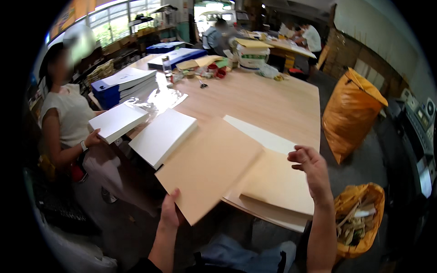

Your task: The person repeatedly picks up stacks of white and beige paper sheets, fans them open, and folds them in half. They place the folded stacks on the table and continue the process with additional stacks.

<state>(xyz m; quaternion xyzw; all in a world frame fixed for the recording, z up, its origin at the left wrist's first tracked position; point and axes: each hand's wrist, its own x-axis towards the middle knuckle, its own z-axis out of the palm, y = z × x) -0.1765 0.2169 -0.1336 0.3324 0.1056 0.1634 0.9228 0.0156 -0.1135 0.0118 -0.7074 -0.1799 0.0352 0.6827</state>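
My left hand (170, 209) grips the near-left edge of a tan sheet of card (209, 168), thumb on top. The card is tilted above the table's near edge and partly covers what lies beneath it. My right hand (313, 170) is raised with its fingers loosely bent and apart, holding nothing I can see. Below and left of that hand lie more tan sheets (280, 179), with a white sheet (259, 133) showing beyond them. Just left of the held card rests a thick white stack of paper (166, 134).
At the left, a person (63, 109) holds another white paper block (119, 120). Blue-and-white stacks (123, 84), scissors (203, 84) and a white bucket (251, 57) stand on the wooden table (282, 98). Right of it are a full orange sack (353, 116) and an orange scrap bag (359, 218).
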